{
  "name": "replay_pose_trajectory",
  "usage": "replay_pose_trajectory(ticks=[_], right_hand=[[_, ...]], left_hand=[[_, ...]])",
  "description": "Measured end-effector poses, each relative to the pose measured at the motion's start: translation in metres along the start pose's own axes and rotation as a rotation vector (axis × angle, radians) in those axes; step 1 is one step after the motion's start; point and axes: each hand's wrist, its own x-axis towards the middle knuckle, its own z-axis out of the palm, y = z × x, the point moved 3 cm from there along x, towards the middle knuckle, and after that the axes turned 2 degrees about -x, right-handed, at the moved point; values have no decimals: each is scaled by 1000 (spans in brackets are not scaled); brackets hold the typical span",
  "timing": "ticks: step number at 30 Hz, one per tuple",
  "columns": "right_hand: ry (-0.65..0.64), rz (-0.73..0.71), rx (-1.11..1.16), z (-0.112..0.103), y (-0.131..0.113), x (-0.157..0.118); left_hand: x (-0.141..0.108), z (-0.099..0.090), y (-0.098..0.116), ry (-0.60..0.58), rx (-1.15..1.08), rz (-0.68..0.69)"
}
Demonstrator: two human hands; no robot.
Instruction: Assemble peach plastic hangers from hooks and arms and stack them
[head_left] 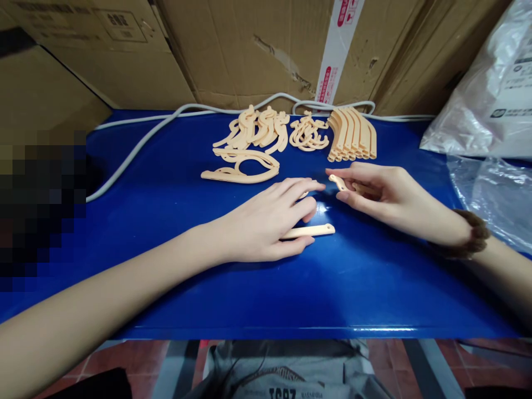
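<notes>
My left hand [272, 219] is over the blue table, closed around a beige plastic hanger arm [311, 231]. The arm's end, with a hole in it, sticks out between thumb and fingers; its other end is hidden under the palm. A sliver of beige plastic also shows between the fingertips. To the right, my right hand [378, 191] pinches a small beige plastic hanger piece [337, 182] between thumb and forefinger, its far part lying inside the curled fingers. The two hands are apart.
Behind my hands lie a folded hanger [243, 176], a pile of curved pieces [253, 130], loose hooks [308, 133] and a neat stack of hanger arms [353, 133]. A white cable [137, 147] runs along the cardboard boxes [249, 50]. Plastic bags [486, 100] sit at right.
</notes>
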Motion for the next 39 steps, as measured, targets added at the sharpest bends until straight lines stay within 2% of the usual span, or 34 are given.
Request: replay_pose_trajectory(ticks=[6,16,22,30,39], right_hand=[[-39,-59,-80,-1,-5,1],[-72,-99,-16,-1,-10,0],[-73,-32,33,-3,-9,1],[-183,38,112,-3,-16,0],[-147,12,170,-1,-17,-2]], left_hand=[[1,3,0,-28,16,-10],[1,1,-2,65,-79,-78],[2,0,-2,73,-120,-116],[2,-1,-3,97,-128,-120],[1,1,-5,141,-158,-121]])
